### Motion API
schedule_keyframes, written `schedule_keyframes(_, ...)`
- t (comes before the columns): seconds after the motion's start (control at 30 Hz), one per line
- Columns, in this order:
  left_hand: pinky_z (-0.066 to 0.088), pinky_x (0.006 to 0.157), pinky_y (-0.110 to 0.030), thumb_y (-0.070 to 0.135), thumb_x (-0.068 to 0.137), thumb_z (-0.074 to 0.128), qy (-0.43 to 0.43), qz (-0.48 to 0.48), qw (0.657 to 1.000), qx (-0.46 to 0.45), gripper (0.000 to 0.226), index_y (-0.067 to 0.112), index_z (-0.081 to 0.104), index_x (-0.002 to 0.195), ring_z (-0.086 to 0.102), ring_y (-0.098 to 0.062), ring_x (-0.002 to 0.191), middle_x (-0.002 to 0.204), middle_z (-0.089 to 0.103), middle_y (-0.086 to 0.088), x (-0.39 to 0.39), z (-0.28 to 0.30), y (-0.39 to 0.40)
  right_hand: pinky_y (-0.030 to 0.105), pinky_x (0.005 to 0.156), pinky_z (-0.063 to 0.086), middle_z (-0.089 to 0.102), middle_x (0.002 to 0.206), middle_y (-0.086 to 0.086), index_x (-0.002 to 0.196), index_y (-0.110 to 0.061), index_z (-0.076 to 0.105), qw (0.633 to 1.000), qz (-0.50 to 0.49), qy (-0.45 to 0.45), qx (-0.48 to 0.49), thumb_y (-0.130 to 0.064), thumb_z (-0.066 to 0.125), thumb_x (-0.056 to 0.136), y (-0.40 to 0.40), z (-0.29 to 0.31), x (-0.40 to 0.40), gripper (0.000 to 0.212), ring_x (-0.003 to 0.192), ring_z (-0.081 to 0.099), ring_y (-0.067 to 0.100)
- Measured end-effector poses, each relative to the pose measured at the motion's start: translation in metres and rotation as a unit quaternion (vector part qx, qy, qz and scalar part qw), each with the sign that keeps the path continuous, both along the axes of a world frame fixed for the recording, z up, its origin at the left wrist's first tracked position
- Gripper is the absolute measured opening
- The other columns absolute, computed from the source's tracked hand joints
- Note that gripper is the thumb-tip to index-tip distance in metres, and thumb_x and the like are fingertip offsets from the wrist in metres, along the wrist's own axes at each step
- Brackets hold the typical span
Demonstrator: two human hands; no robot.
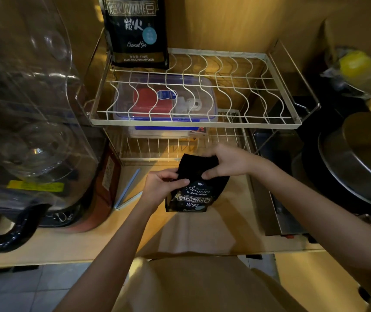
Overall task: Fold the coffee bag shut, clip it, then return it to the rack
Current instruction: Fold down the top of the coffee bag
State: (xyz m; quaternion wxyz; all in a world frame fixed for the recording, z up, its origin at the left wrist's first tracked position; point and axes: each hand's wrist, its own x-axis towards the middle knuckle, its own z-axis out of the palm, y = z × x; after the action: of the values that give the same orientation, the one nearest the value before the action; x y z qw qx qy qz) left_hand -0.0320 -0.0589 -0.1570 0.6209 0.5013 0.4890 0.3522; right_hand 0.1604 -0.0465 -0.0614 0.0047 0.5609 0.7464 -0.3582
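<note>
A black coffee bag (193, 192) with white and gold print stands on the wooden counter in front of the wire rack (193, 124). My left hand (162, 185) grips the bag's left edge near the top. My right hand (227, 162) pinches the bag's top, which is bent over toward me. A long pale blue clip (127, 188) lies on the counter to the left of the bag, untouched. A second, larger black coffee bag (136, 30) stands upright on the rack's upper tier at the back left.
A clear plastic box with blue clasps (164, 104) sits under the rack's top tier. A large clear-domed machine (27, 122) fills the left side. A steel pot lid (357, 167) and a dark appliance stand at the right. A chair seat (193, 287) is below the counter edge.
</note>
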Motion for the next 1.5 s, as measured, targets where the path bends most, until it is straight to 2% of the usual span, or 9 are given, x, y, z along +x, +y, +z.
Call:
schedule_keyframes(0.13, 0.052, 0.082, -0.026, 0.006, 0.065, 0.075, -0.017, -0.002, 1.000, 0.019, 0.010, 0.008, 0.069, 0.073, 0.061, -0.013, 0.103, 0.110, 0.067, -0.004, 0.004, 0.012, 0.009, 0.037, 0.082, 0.055, 0.062, 0.113, 0.011, 0.117, -0.008, 0.052, 0.994, -0.029, 0.090, -0.046, -0.010, 0.075, 0.069, -0.007, -0.006, 0.010, 0.053, 0.100, 0.061, 0.022)
schedule_keyframes(0.33, 0.053, 0.066, -0.023, 0.009, 0.071, 0.071, -0.037, 0.061, 0.997, -0.013, 0.005, 0.006, 0.067, 0.071, 0.066, -0.016, 0.074, 0.077, 0.068, -0.006, 0.003, 0.011, 0.007, 0.028, 0.089, 0.053, 0.062, 0.109, -0.005, 0.118, -0.014, 0.053, 0.925, -0.237, 0.293, -0.045, 0.001, 0.077, 0.064, -0.031, -0.030, 0.025, 0.061, 0.105, 0.059, 0.010)
schedule_keyframes(0.5, 0.045, 0.050, -0.010, 0.004, 0.072, 0.069, -0.040, 0.060, 0.997, -0.010, 0.010, 0.008, 0.063, 0.065, 0.061, 0.002, 0.055, 0.054, 0.068, 0.010, 0.004, 0.015, 0.005, 0.016, 0.075, 0.055, 0.065, 0.092, -0.005, 0.105, 0.002, 0.060, 0.903, -0.295, 0.313, -0.015, 0.005, 0.073, 0.068, -0.046, -0.070, 0.012, 0.039, 0.079, 0.064, -0.005)
schedule_keyframes(0.6, 0.050, 0.061, -0.017, 0.006, 0.070, 0.071, -0.026, 0.059, 0.998, -0.019, 0.005, 0.005, 0.066, 0.068, 0.066, -0.003, 0.062, 0.057, 0.071, 0.010, -0.005, 0.014, 0.011, 0.020, 0.067, 0.055, 0.069, 0.078, 0.002, 0.088, 0.012, 0.063, 0.885, -0.328, 0.332, 0.000, 0.003, 0.069, 0.072, -0.041, -0.074, 0.019, 0.020, 0.069, 0.067, 0.005)
schedule_keyframes(0.8, 0.050, 0.071, -0.029, 0.007, 0.066, 0.074, 0.001, 0.044, 0.998, -0.042, 0.011, 0.015, 0.068, 0.063, 0.066, -0.014, 0.070, 0.057, 0.072, 0.009, -0.009, 0.015, 0.012, 0.011, 0.061, 0.051, 0.072, 0.059, -0.012, 0.076, -0.007, 0.067, 0.859, -0.350, 0.374, -0.011, 0.005, 0.066, 0.074, -0.043, -0.077, 0.014, 0.012, 0.062, 0.066, -0.004)
schedule_keyframes(0.97, 0.054, 0.073, -0.028, 0.002, 0.064, 0.074, -0.040, 0.105, 0.992, -0.049, 0.027, 0.016, 0.055, 0.076, 0.067, -0.016, 0.081, 0.079, 0.072, 0.000, -0.010, 0.011, 0.007, 0.010, 0.062, 0.052, 0.074, 0.066, -0.015, 0.080, -0.017, 0.069, 0.834, -0.377, 0.401, -0.036, -0.003, 0.066, 0.078, -0.047, -0.081, 0.007, 0.014, 0.068, 0.068, 0.000)
schedule_keyframes(1.23, 0.055, 0.066, -0.026, 0.001, 0.077, 0.062, -0.124, 0.113, 0.984, -0.058, 0.052, 0.016, 0.039, 0.120, 0.070, -0.012, 0.076, 0.070, 0.075, 0.004, -0.002, 0.014, 0.005, 0.042, 0.092, 0.048, 0.073, 0.085, 0.002, 0.077, -0.017, 0.072, 0.771, -0.464, 0.435, -0.018, -0.021, 0.063, 0.082, -0.045, -0.083, -0.006, 0.012, 0.089, 0.066, 0.023)
schedule_keyframes(1.4, 0.054, 0.053, -0.018, 0.000, 0.081, 0.058, -0.103, 0.115, 0.988, -0.019, 0.061, 0.028, 0.032, 0.129, 0.070, -0.010, 0.068, 0.068, 0.071, -0.001, 0.004, 0.016, 0.000, 0.026, 0.069, 0.050, 0.066, 0.093, -0.003, 0.107, -0.015, 0.058, 0.720, -0.527, 0.451, 0.032, -0.012, 0.067, 0.078, -0.050, -0.084, -0.016, 0.030, 0.087, 0.064, 0.017)
schedule_keyframes(1.5, 0.056, 0.058, -0.018, 0.007, 0.084, 0.056, -0.027, 0.073, 0.997, 0.021, 0.035, 0.018, 0.052, 0.117, 0.068, -0.016, 0.084, 0.083, 0.070, 0.003, 0.003, 0.013, 0.001, 0.019, 0.056, 0.052, 0.067, 0.085, -0.003, 0.093, -0.017, 0.055, 0.729, -0.518, 0.444, 0.061, -0.009, 0.065, 0.080, -0.051, -0.081, -0.020, 0.018, 0.074, 0.068, 0.010)
